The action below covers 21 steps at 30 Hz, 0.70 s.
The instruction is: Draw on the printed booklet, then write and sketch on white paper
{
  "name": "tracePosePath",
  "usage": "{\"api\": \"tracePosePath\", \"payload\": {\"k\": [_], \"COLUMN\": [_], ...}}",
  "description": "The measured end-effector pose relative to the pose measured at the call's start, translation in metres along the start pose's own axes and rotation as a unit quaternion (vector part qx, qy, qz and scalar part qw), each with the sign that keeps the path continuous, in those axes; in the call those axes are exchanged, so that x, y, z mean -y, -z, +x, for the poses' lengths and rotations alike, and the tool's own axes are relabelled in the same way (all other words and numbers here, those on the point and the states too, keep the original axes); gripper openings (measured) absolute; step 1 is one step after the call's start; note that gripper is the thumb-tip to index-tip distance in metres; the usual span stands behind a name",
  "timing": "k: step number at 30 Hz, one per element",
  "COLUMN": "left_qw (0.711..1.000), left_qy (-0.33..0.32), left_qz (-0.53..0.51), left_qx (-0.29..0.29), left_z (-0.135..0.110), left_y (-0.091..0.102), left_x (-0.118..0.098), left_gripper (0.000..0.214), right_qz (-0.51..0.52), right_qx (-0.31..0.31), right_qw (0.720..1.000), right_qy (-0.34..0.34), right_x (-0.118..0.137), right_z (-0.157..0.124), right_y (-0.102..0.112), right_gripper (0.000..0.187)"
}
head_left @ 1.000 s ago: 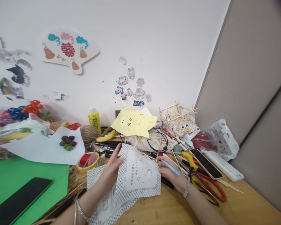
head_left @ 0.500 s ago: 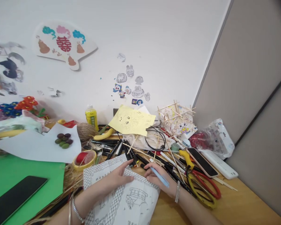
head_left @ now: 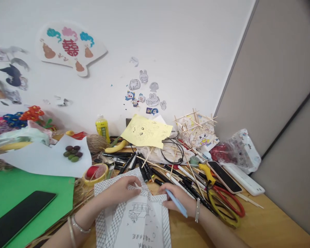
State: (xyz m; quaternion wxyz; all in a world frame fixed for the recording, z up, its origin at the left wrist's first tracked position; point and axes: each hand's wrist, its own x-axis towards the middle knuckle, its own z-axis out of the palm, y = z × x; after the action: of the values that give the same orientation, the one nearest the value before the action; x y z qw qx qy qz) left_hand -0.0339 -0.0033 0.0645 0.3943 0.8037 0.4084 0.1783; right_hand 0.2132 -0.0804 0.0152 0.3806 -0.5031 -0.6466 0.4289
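A white sheet with a cross-hatched border and a drawn house [head_left: 138,220] lies on the wooden table in front of me. My left hand [head_left: 120,190] rests on its upper left part, fingers curled and pinching the paper near its top edge. My right hand [head_left: 177,199] presses the sheet's upper right corner while holding a light blue pen [head_left: 176,202] between its fingers.
Black markers [head_left: 142,167] and wooden sticks lie scattered just beyond the sheet. Red and yellow scissors [head_left: 226,205], a phone [head_left: 224,176] and a white power strip [head_left: 245,179] lie to the right. A tape roll [head_left: 95,172], green paper [head_left: 20,193] and a black phone [head_left: 18,217] lie at the left.
The sheet has been turned and laid flatter, so the house drawing now faces me. Both hands shifted slightly along its top edge.
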Motion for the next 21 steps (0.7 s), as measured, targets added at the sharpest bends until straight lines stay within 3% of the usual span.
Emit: {"api": "tracePosePath", "payload": {"k": [3, 7, 11, 16, 21], "left_qw": [0.995, 0.98, 0.969, 0.966, 0.967], "left_qy": [-0.034, -0.094, -0.104, -0.105, -0.076], "left_qz": [0.092, 0.173, 0.224, 0.237, 0.238], "left_qx": [-0.03, -0.004, 0.003, 0.0, -0.046], "left_z": [-0.001, -0.005, -0.006, -0.007, -0.007], "left_y": [-0.02, -0.039, -0.047, -0.05, -0.065], "left_x": [-0.001, -0.004, 0.002, 0.002, -0.007], "left_gripper": [0.024, 0.026, 0.026, 0.021, 0.021], "right_qz": [-0.066, -0.052, -0.026, -0.043, -0.018], "right_qx": [0.014, 0.007, -0.063, -0.117, -0.09], "right_qw": [0.997, 0.997, 0.994, 0.985, 0.995], "right_qy": [0.04, 0.061, 0.09, 0.116, 0.041], "right_x": [-0.001, -0.003, -0.002, 0.008, 0.002], "right_z": [0.0, 0.002, 0.002, -0.003, -0.001], "right_y": [-0.013, -0.017, -0.013, -0.008, -0.014], "right_gripper": [0.042, 0.036, 0.021, 0.029, 0.029]}}
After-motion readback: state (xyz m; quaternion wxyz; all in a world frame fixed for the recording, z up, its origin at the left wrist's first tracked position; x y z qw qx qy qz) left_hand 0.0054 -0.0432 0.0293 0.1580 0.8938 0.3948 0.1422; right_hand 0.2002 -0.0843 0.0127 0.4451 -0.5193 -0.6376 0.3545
